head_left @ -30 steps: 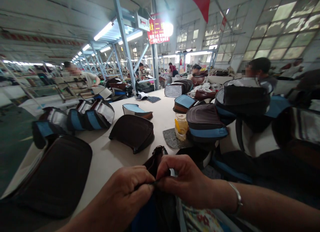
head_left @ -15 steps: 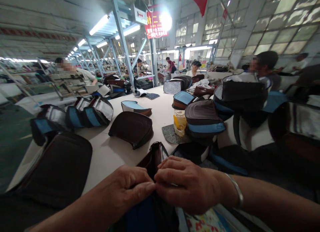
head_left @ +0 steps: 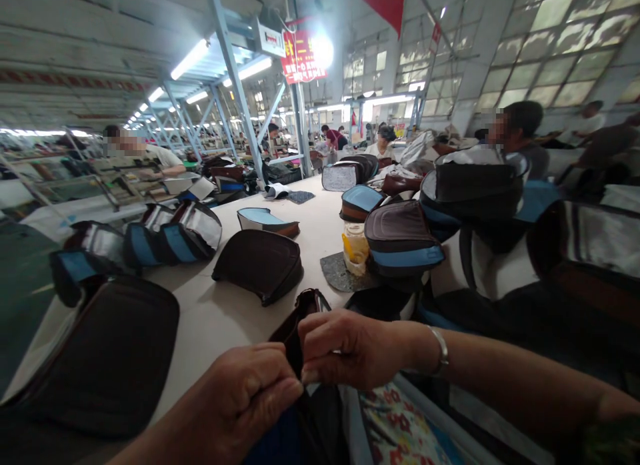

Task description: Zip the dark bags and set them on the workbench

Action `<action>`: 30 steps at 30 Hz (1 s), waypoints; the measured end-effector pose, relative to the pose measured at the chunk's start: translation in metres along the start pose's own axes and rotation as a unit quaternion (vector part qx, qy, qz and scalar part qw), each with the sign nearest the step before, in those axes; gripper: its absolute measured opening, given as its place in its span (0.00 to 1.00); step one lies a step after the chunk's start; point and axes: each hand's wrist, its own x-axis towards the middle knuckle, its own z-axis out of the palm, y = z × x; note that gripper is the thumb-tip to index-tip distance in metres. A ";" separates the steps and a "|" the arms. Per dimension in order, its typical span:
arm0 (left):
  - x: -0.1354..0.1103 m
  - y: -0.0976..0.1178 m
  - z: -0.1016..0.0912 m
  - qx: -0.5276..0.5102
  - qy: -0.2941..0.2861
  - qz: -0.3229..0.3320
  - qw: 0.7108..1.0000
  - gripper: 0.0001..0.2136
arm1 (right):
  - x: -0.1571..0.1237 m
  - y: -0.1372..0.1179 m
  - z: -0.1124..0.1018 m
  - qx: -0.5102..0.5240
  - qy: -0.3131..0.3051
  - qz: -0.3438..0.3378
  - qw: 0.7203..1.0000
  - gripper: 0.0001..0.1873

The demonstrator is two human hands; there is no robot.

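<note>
At the near edge of the table is a dark brown and black bag (head_left: 323, 418) with a blue panel, partly hidden by my hands. My left hand (head_left: 250, 391) is closed, its thumb and forefinger pinching the bag's edge. Close against its fingertips, my right hand (head_left: 345, 348) is also closed in a pinch at the same edge; a silver bracelet circles that wrist. Exactly what lies between the right fingertips is too small to make out. Beyond them a dark brown curved bag piece (head_left: 257, 265) rests on the white table (head_left: 210, 325).
A yellow-handled tool stands in a small tub (head_left: 356, 251) on a grey stone slab (head_left: 333, 273). Unfinished bags, such as a brown and blue one (head_left: 403, 235), pile up on the right. A large dark bag (head_left: 110, 351) lies left. Several people work farther back.
My right hand has shifted slightly left and its wrist has lifted, uncovering more flowered cloth below. The view has turned a little, so the table things sit slightly farther left.
</note>
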 end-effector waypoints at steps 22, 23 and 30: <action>-0.013 0.010 -0.028 -0.027 0.026 0.018 0.999 0.25 | 0.004 0.005 0.009 0.156 -0.002 0.221 0.963 0.27; -0.014 0.010 -0.029 -0.029 0.032 0.029 0.999 0.26 | 0.001 0.011 0.002 0.152 -0.001 0.216 0.964 0.30; -0.007 -0.023 -0.076 0.039 0.065 0.082 0.994 0.26 | -0.027 0.067 -0.038 -0.095 -0.049 0.221 0.969 0.23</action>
